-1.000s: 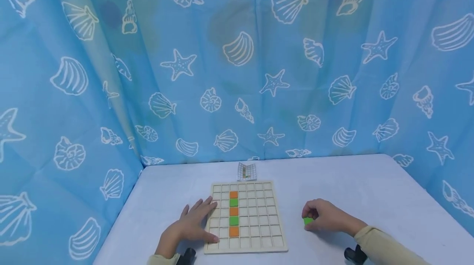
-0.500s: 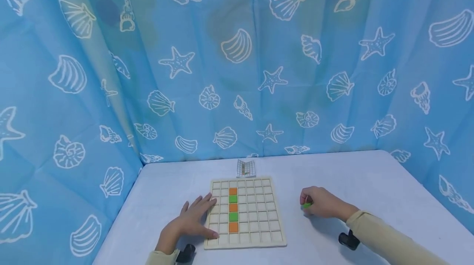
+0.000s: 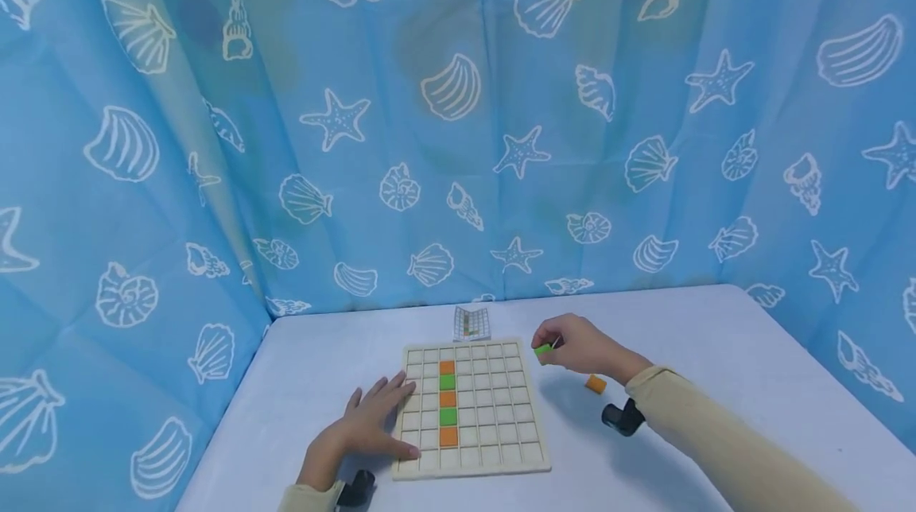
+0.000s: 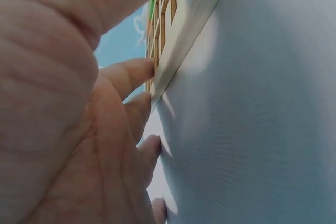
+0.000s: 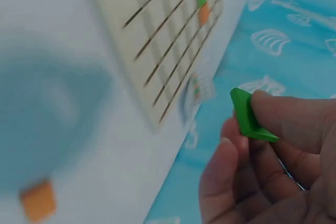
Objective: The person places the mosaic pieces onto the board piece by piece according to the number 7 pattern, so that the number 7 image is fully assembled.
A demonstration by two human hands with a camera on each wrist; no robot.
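My right hand (image 3: 583,345) pinches a green square tile (image 3: 544,350) between thumb and fingers, just off the board's far right corner. The right wrist view shows the thumb (image 5: 294,119) pressed to the tile's face. A pale wooden grid board (image 3: 494,416) lies flat on the table. One column in its left half carries orange and green tiles in turn, with an orange tile (image 3: 447,399) in the middle. My left hand (image 3: 372,420) rests spread along the board's left edge, thumb and fingertips at the rim, holding nothing.
A loose orange tile (image 3: 595,384) lies on the white table (image 3: 687,337), right of the board and below my right forearm. Behind the board stands a small folded card (image 3: 471,323) printed with a grid. A blue shell-patterned curtain (image 3: 401,138) closes off the back and sides.
My right hand has carried the green tile leftward and away from me, toward the board's far right corner. The loose orange tile has come into view. My left hand stays put.
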